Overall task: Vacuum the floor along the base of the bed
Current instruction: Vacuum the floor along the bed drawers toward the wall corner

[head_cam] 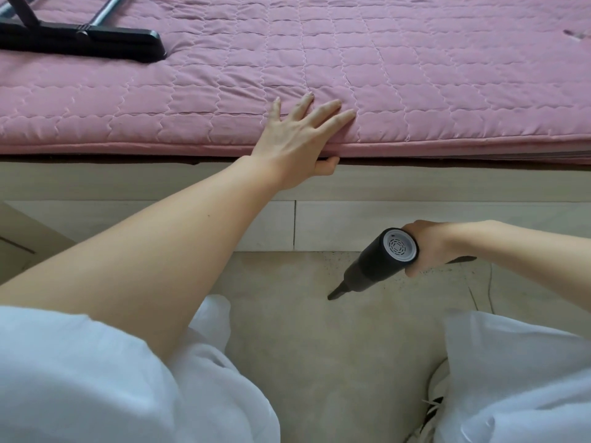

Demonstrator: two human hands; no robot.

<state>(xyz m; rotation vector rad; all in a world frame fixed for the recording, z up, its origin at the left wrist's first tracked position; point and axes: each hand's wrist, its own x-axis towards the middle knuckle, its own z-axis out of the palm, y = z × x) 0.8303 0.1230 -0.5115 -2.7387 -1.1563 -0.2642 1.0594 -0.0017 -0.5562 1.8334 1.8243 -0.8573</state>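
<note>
The person is in the middle of the job. The right hand has its fingers curled tight around a small black vacuum and holds it low over the floor, on the right side and near the bed. The vacuum is a short, fat tube with a thin nozzle at one end. Its long line runs from far right, up by the hand, down to near left. The nozzle points down and to the left, at the floor. The tip looks very close to the floor, but I cannot tell if it touches. The round white back end faces up. The left hand lies flat on the pink cover at the near edge of the bed, fingers spread and straight on top, thumb tucked under the edge. It holds nothing tight; I think it is just there to lean on. Little dark specks lie on the floor by the white base, just right of the nozzle. So the next move, I think, is to swing the tip toward the base and slide it along the line where floor and bed meet. A long black tool rests on the bed, far left.
</note>
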